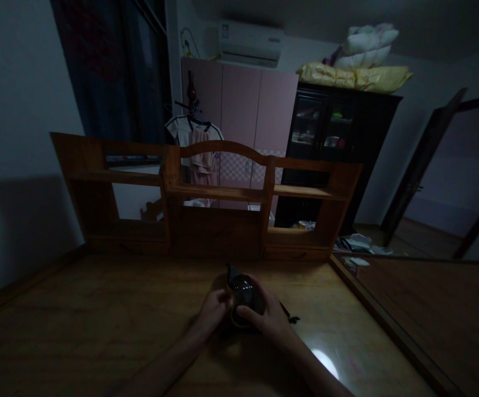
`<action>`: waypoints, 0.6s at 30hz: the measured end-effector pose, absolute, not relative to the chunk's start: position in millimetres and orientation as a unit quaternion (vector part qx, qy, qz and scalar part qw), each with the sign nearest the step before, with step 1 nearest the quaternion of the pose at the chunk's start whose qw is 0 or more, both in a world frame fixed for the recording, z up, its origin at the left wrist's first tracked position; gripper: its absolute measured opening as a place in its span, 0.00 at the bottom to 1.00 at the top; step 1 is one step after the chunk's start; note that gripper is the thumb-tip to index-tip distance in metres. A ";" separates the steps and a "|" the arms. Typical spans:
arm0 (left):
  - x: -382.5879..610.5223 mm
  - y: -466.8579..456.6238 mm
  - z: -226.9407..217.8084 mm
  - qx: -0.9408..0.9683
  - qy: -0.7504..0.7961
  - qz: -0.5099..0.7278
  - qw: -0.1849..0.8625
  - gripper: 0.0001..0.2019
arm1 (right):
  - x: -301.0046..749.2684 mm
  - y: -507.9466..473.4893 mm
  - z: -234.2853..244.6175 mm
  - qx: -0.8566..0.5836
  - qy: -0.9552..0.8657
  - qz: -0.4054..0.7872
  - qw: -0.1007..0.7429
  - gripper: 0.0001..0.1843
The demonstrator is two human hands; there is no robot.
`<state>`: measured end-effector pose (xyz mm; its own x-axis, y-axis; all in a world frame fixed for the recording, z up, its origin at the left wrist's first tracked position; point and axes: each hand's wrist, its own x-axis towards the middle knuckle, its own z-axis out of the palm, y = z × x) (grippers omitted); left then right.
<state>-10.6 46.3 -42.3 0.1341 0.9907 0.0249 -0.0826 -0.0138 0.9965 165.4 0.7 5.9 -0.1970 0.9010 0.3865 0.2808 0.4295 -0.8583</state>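
Observation:
Both my hands meet over a small dark rounded object in the middle of the wooden desk. My left hand curls against its left side with the fingers closed on it. My right hand wraps over its right side and front. A thin dark strap or cord trails out to the right of my right hand. The light is dim, so I cannot make out what the object is.
A low wooden shelf unit stands along the desk's back edge. Behind it are a pink wardrobe, hanging clothes, a dark glass cabinet topped with bedding, and an open door at right. Litter lies on the floor.

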 end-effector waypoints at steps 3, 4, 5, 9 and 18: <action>-10.7 45.2 -36.1 0.528 0.451 0.500 0.517 0.13 | 165.3 -3.4 13.7 -0.413 -0.718 0.315 0.464 0.37; -10.1 43.9 -32.5 0.535 0.453 0.506 0.502 0.13 | 165.5 -4.6 16.6 -0.407 -0.722 0.318 0.460 0.37; -9.2 42.2 -28.5 0.544 0.452 0.513 0.487 0.13 | 165.8 -5.7 19.3 -0.402 -0.725 0.322 0.458 0.37; -6.4 34.2 -13.0 0.545 0.437 0.559 0.447 0.15 | 166.2 -9.2 24.1 -0.387 -0.724 0.335 0.462 0.40; -10.0 30.1 -8.3 0.534 0.469 0.584 0.392 0.16 | 162.2 -13.6 18.8 -0.405 -0.740 0.278 0.459 0.45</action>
<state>-10.0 30.1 -8.3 -0.1226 0.9588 0.2564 0.0428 -0.2530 0.9665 162.2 -13.6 18.8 -0.2501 0.8547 0.4549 0.3449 0.5177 -0.7830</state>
